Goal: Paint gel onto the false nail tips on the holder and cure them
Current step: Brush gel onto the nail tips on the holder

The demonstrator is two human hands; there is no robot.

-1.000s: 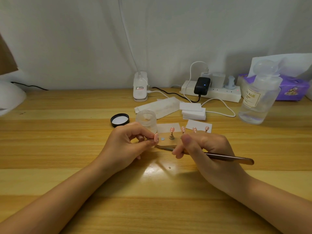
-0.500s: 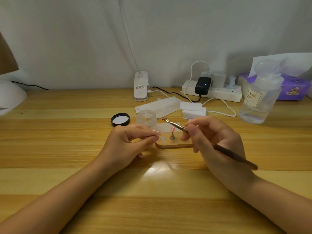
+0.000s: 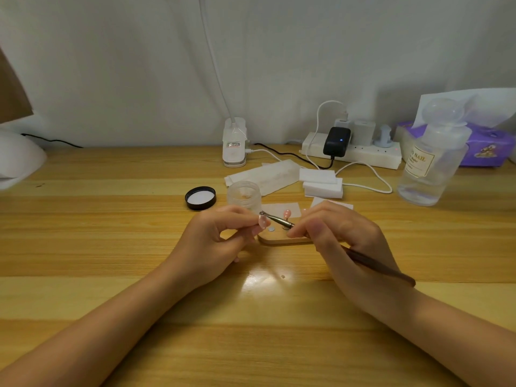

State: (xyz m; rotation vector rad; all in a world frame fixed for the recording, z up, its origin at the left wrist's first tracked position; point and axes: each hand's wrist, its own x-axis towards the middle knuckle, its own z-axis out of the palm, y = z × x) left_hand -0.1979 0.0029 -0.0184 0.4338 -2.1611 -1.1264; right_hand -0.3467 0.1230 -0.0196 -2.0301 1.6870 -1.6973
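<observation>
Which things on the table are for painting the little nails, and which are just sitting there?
For the job:
left hand pinching a nail tip
right hand holding the brush
wooden holder
open gel jar and its black lid

Just lying about:
power strip
clear bottle
purple tissue box
white foam blocks

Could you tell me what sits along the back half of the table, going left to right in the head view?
White lamp → black lid → frosted jar → white blocks → power strip → clear bottle → purple tissue box.
</observation>
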